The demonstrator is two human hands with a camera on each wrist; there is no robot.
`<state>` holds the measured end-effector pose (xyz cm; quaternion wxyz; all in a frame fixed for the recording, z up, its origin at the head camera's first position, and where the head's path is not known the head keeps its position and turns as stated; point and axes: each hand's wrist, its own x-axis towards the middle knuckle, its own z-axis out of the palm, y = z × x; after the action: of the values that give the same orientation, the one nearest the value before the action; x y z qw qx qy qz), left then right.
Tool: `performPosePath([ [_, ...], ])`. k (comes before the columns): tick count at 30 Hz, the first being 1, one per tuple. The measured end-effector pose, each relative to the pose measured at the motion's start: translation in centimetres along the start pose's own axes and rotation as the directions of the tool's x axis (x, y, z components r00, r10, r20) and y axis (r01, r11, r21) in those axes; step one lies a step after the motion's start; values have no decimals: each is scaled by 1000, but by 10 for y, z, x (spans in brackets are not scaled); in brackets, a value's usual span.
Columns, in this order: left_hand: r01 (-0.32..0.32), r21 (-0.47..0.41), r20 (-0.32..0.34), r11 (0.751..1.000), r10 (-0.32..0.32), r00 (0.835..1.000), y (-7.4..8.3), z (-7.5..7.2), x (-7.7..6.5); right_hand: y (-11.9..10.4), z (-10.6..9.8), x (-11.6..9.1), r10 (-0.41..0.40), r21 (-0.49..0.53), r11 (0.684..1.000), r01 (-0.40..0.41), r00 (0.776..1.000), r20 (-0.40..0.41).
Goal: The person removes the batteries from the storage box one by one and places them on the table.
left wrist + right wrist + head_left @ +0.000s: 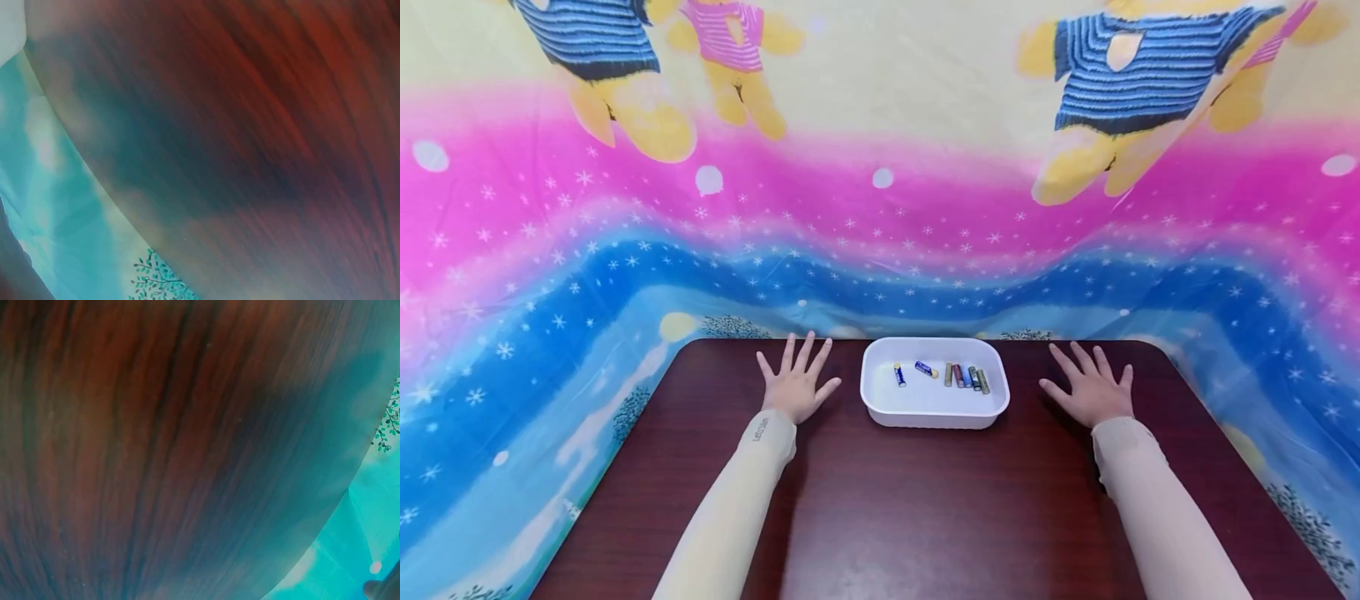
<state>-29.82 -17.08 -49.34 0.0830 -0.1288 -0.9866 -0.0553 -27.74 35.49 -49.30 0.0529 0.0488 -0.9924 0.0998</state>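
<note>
In the head view a white plastic tray (936,410) stands at the far edge of the table, between my two hands. Inside it, two blue batteries with yellow ends, one a blue battery (900,375) and the other a tilted battery (925,368), lie apart on the left. Several batteries (967,377) of mixed colours sit side by side on the right. My left hand (795,390), fingers spread and straight, is left of the tray and holds nothing. To the tray's right is my right hand (1092,390), likewise spread and holding nothing. Neither hand touches the tray.
The dark reddish-brown wooden table (940,508) has rounded far corners. Behind and beside it hangs a printed cloth (865,208) with bears and snowflakes. Both wrist views mostly show the tabletop (262,112) and its edge against the cloth.
</note>
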Motion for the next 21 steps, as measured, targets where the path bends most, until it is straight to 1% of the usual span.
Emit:
performPosePath([
  [4, -11, 10, -9, 1000, 11, 1000, 3, 0, -1, 0, -2, -2, 2, 7, 1000, -2, 1000, 10],
  [7, -18, 31, -6, 999, 18, 1000, 6, -4, -4, 0, -3, -3, -2, 18, 1000, 1, 1000, 16],
  [11, -37, 29, 2, 999, 37, 999, 11, -8, -7, 2, -2, -4, -5, 28, 1000, 5, 1000, 14],
  [15, -57, 28, -1, 998, 57, 998, 16, -9, -10, 4, 1, -2, -27, 26, 999, 27, 999, -17],
  [17, -65, 37, -12, 997, 66, 998, 18, -9, -12, 3, 1, 0, -40, 22, 999, 41, 998, -41],
  [21, -87, 24, -36, 996, 88, 995, 23, -9, -14, -2, -3, 0, -56, 36, 998, 60, 994, -89],
])
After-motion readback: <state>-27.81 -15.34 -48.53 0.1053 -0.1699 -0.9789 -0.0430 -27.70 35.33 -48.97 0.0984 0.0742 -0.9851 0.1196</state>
